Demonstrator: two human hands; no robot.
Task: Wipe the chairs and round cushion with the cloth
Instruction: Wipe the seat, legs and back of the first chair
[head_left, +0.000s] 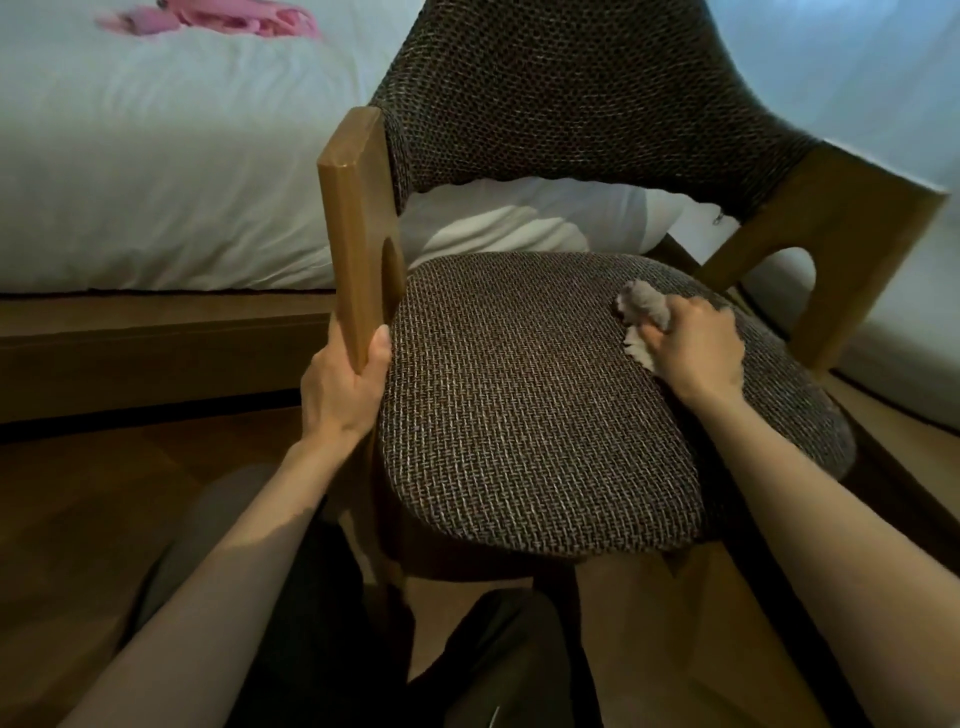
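A chair (540, 405) with a brown woven seat and backrest stands beside a bed (156, 171) covered in white sheets. The left hand (345, 387) grasps the lower end of the chair's wooden left armrest (358, 228), fingers curled round it. The right hand (698, 351) clutches a bunched pale cloth (644, 309) and presses it on the seat's far right part. A pink item (218, 18) lies on the bed. The floor (78, 509) is dark wood.

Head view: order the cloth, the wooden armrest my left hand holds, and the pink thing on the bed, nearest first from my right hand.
1. cloth, gripped in the right hand.
2. wooden armrest, on the left side.
3. pink thing, far back on the bed.
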